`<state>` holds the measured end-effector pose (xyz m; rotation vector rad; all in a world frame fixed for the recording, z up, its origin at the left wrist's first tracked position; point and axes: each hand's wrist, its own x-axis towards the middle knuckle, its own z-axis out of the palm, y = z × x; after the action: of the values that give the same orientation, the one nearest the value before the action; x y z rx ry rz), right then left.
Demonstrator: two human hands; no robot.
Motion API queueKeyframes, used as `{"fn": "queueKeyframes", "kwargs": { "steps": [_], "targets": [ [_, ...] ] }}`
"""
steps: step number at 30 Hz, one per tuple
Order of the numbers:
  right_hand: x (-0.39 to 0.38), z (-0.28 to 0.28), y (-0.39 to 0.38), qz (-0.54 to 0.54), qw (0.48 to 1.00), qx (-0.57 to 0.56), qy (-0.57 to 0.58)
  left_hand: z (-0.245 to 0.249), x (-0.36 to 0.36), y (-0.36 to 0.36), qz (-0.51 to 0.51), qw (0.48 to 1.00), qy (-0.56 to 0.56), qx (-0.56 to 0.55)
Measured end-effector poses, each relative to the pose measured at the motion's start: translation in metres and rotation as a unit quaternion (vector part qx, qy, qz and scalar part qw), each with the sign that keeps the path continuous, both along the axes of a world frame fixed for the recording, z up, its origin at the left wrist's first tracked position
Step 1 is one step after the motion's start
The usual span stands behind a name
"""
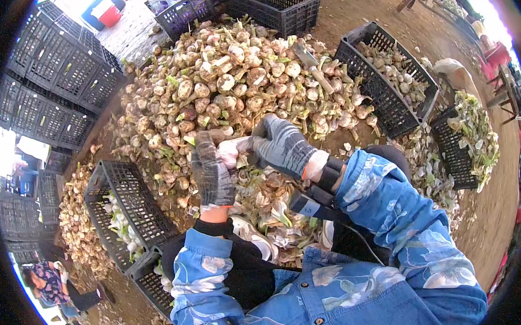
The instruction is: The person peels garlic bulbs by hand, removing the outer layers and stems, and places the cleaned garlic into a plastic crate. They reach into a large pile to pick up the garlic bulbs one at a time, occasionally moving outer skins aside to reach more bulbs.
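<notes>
A pinkish-white garlic bulb (pixel 229 152) is between my two gloved hands, in front of a large heap of garlic bulbs (pixel 217 82). My left hand (pixel 212 171), in a grey glove, is closed around the bulb's near side. From the right, my right hand (pixel 284 147), also gloved, pinches the neck or skin at the bulb's end; its fingertips are partly hidden. Below my hands, loose peels and leaves (pixel 273 206) cover the ground between my shoes. On top of the heap lies a cleaver (pixel 312 66) with a wooden handle.
A black crate (pixel 132 203) with white garlic stands at left. Another crate (pixel 386 78) at right holds garlic bulbs. Stacked crates (pixel 64 61) rise at far left, and a crate (pixel 273 9) sits behind the heap. Another person (pixel 51 284) is at lower left.
</notes>
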<state>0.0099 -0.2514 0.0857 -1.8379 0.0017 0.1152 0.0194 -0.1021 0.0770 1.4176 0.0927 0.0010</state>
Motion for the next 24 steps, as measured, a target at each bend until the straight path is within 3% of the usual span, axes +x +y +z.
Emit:
{"fn": "queueKeyframes", "kwargs": {
  "steps": [3, 4, 6, 8, 10, 11, 13, 15, 16, 17, 18, 20, 21, 22, 24],
  "targets": [
    [0.001, 0.005, -0.007, -0.042, 0.989, 0.119, 0.077, 0.003, 0.002, 0.005, 0.021, 0.976, 0.160, -0.145],
    [0.000, 0.006, -0.006, -0.042, 0.989, 0.119, 0.077, 0.004, 0.001, 0.005, 0.022, 0.976, 0.160, -0.145],
    [-0.001, 0.013, -0.003, -0.029, 0.970, 0.239, 0.009, 0.006, 0.002, 0.004, 0.043, 0.945, 0.209, -0.247],
    [-0.006, 0.026, -0.001, -0.008, 0.953, 0.303, 0.033, -0.012, 0.005, 0.013, 0.007, 0.943, 0.211, -0.257],
    [-0.007, 0.034, 0.004, 0.033, 0.983, 0.176, -0.052, -0.012, 0.004, 0.015, -0.033, 0.943, 0.197, -0.265],
    [-0.005, 0.027, 0.010, 0.031, 0.976, 0.029, -0.212, -0.014, 0.005, 0.017, -0.033, 0.943, 0.197, -0.265],
    [-0.007, 0.018, 0.011, 0.083, 0.983, 0.014, -0.161, -0.026, 0.009, 0.021, -0.059, 0.903, 0.222, -0.362],
    [-0.009, 0.020, 0.007, 0.104, 0.984, 0.012, -0.142, -0.033, 0.009, 0.028, -0.083, 0.900, 0.210, -0.373],
    [-0.006, 0.024, 0.003, 0.167, 0.982, -0.003, -0.089, -0.039, 0.011, 0.033, -0.109, 0.895, 0.197, -0.384],
    [-0.005, 0.030, 0.001, 0.230, 0.972, -0.019, -0.036, -0.037, 0.010, 0.039, -0.208, 0.841, 0.201, -0.458],
    [-0.009, 0.039, 0.000, 0.279, 0.959, 0.035, -0.016, -0.037, 0.010, 0.041, -0.207, 0.842, 0.200, -0.457],
    [-0.020, 0.036, 0.006, 0.330, 0.943, -0.008, -0.029, -0.021, 0.007, 0.035, -0.034, 0.905, 0.189, -0.378],
    [-0.018, 0.035, 0.004, 0.359, 0.932, -0.041, -0.033, 0.006, 0.000, 0.023, -0.006, 0.916, 0.208, -0.343],
    [-0.017, 0.032, 0.003, 0.358, 0.932, -0.040, -0.033, 0.001, 0.002, 0.025, -0.007, 0.916, 0.208, -0.343],
    [-0.014, 0.030, 0.001, 0.290, 0.942, -0.165, -0.028, -0.023, 0.013, 0.036, -0.095, 0.874, 0.174, -0.443]
  ]
}}
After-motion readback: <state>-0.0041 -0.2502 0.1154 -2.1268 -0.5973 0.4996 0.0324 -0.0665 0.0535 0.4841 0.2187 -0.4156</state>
